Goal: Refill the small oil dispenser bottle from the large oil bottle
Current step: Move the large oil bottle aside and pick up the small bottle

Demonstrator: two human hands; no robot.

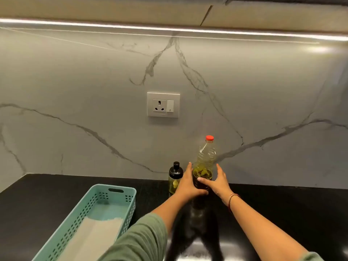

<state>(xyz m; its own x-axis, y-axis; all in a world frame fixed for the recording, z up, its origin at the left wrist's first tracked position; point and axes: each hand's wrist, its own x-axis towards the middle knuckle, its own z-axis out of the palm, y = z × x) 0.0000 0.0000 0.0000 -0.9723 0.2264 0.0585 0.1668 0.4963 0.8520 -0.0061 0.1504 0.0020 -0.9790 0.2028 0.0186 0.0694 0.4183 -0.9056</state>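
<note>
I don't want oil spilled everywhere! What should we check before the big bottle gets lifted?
1. Hold on the large oil bottle: ok, the left hand and right hand wrap its lower part.
2. Red cap off: not ok, it is on.
3. Small dispenser bottle opened: not ok, its black top is on.
4. Dispenser upright and near: ok, it stands just left of the big bottle.
5. Oil level in the large bottle: cannot tell.
</note>
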